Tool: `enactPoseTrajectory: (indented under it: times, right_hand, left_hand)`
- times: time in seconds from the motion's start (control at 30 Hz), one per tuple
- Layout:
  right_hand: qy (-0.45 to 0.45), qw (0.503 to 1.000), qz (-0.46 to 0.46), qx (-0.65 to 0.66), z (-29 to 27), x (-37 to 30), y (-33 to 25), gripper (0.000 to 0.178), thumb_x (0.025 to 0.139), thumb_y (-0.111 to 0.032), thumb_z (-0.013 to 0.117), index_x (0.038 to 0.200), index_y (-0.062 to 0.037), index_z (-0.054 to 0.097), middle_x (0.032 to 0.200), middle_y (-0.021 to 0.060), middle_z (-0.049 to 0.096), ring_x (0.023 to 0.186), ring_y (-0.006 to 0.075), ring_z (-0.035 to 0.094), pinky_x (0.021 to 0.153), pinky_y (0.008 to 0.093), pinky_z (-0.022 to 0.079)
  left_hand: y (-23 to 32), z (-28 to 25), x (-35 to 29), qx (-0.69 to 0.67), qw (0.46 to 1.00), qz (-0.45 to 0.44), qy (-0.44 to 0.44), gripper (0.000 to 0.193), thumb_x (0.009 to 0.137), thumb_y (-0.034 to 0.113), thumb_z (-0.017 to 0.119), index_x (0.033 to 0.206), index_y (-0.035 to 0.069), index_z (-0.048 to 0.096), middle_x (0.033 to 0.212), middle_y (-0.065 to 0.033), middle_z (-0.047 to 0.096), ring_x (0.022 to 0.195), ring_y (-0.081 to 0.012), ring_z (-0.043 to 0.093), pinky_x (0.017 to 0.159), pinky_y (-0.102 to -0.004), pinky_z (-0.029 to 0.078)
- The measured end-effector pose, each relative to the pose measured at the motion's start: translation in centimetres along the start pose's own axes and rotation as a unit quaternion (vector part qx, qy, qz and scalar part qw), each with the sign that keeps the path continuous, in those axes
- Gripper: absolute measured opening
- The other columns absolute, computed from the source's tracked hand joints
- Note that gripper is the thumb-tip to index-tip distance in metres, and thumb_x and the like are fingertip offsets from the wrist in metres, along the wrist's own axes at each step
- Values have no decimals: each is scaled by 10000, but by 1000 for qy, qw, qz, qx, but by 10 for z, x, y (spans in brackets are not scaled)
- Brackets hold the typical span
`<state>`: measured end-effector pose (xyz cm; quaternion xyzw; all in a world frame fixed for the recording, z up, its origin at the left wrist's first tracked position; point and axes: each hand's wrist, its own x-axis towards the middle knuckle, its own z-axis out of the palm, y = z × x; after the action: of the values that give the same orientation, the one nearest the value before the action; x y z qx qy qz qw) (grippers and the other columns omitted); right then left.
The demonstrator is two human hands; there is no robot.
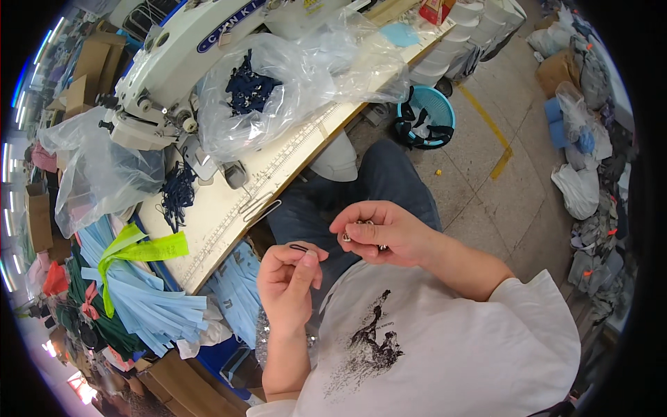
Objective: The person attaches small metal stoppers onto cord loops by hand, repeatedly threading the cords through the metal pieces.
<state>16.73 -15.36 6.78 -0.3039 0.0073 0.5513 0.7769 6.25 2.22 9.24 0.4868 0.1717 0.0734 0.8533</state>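
Above my lap, my left hand (288, 281) pinches a small dark cord loop (299, 248) between thumb and fingertips. To its right, my right hand (389, 235) is curled round several small shiny metal pieces (347, 237); their exact kind is too small to make out. The two hands are apart. On the sewing table (262, 167), a pile of navy cord loops (178, 191) lies by the machine's needle area. More navy pieces with pale bits (251, 89) sit in a clear plastic bag (306, 76).
A white sewing machine (149, 97) stands at the table's far left. Light blue fabric strips (142, 285) and a neon yellow-green strip (149, 250) hang at the table's left end. A turquoise basket (445, 111) is on the floor; bagged bundles (580, 187) line the right side.
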Motion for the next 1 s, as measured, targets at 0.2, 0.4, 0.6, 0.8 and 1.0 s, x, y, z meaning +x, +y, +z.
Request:
enactPoseTrajectory:
  times: [0.2, 0.4, 0.6, 0.8, 1.0]
  right_hand:
    - [26, 1000, -1, 4, -1, -1, 0, 214, 960, -184, 587, 1104, -30, 622, 864, 18, 635, 595, 23, 454, 440, 172, 281]
    - [-3, 999, -10, -51, -2, -5, -3, 242, 953, -207, 600, 1087, -8, 632, 844, 21, 621, 566, 33, 427, 436, 182, 280]
    - [11, 1000, 5, -21, -2, -3, -1, 275, 972, -247, 566, 1081, -8, 647, 858, 32, 619, 556, 40, 417, 432, 192, 274]
    - [11, 1000, -6, -28, 1, -2, -1, 293, 981, -269, 549, 1079, -12, 648, 848, 25, 610, 555, 41, 416, 434, 193, 274]
    - [4, 999, -24, -37, 2, 0, 0, 316, 982, -302, 545, 1059, -14, 650, 797, 3, 562, 580, 38, 421, 449, 187, 284]
  left_hand:
    - [0, 3, 2, 56, 998, 39, -8, 131, 900, -21, 597, 1022, -11, 550, 945, -167, 645, 657, -99, 540, 556, -203, 432]
    - [1, 3, 0, 119, 993, 21, 19, 184, 911, 11, 605, 1087, -41, 614, 929, -106, 646, 650, -87, 526, 560, -197, 422]
    - [5, 9, -3, 96, 995, 3, 11, 120, 912, 7, 604, 1021, -36, 630, 903, -94, 648, 655, -74, 531, 571, -185, 416]
    - [-1, 9, 0, 132, 989, 63, 35, 110, 896, -1, 616, 1001, -36, 620, 885, -134, 645, 580, -96, 517, 510, -212, 394]
    - [2, 18, -3, 181, 981, 53, 41, 125, 866, -79, 615, 977, -23, 624, 902, -73, 638, 768, -94, 582, 651, -199, 461]
